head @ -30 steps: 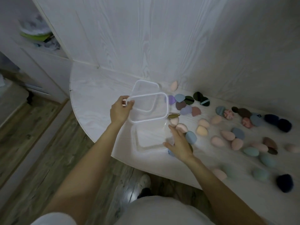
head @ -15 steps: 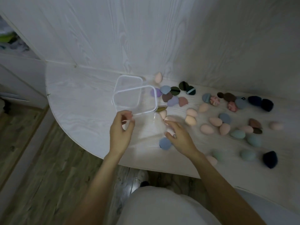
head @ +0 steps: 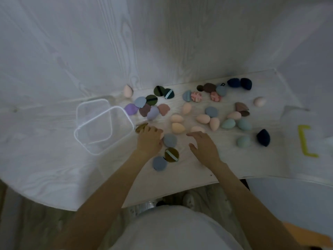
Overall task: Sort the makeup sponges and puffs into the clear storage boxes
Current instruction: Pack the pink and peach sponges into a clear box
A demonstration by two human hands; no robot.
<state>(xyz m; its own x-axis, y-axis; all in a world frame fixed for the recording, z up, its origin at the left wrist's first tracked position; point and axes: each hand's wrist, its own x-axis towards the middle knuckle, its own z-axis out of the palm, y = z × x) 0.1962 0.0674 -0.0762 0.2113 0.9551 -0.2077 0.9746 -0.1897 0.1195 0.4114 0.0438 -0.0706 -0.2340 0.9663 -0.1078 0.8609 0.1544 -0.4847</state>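
My left hand [head: 149,140] curled on a pink sponge [head: 161,135], my right hand [head: 203,146] was open, and I might bump the clear box [head: 104,129].

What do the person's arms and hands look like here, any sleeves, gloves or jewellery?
Both forearms are bare up to the bottom edge of the picture; no sleeve shows. The left hand and right hand wear no gloves, and no ring, watch or bracelet can be seen, though the picture is dim. A light top shows below.
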